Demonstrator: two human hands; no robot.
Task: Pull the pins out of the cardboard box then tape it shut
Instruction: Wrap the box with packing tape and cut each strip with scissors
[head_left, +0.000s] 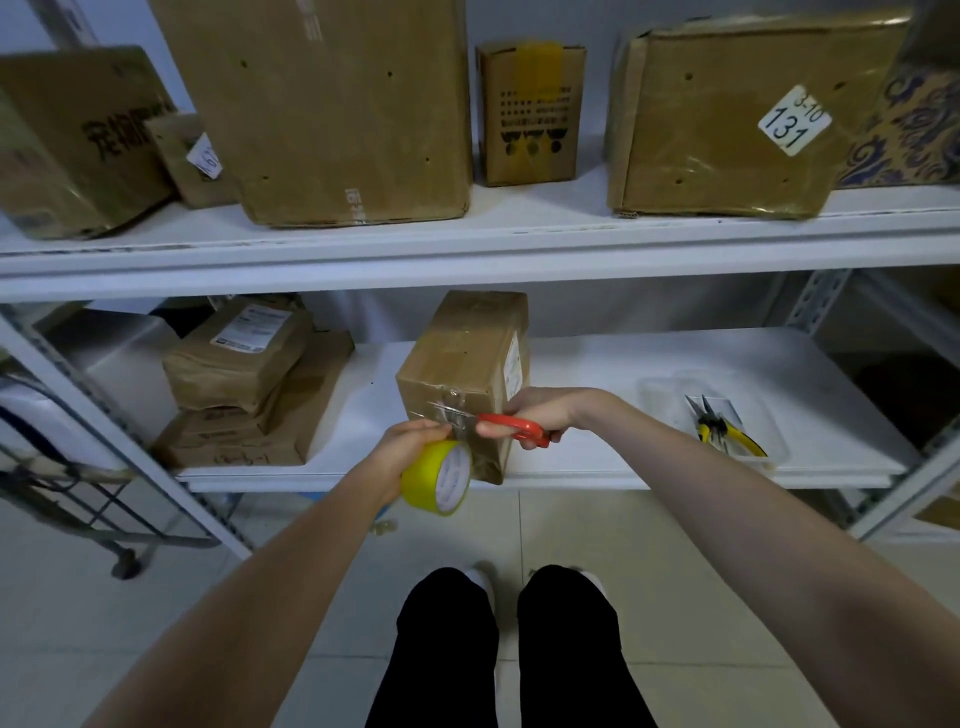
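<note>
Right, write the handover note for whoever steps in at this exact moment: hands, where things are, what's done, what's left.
Left hand: grips the yellow tape roll, with a strip drawn to the box.
Right hand: holds the red scissors, blades at that strip.
Cardboard box: stands on the lower shelf, near the front edge. Yellow-handled pliers lie in the clear tray to the right.
Done: shiny tape is on the box's near face. No pins are visible, but they may be too small to see.
Left: probably cut the strip, press the end down, and check the seams.
</note>
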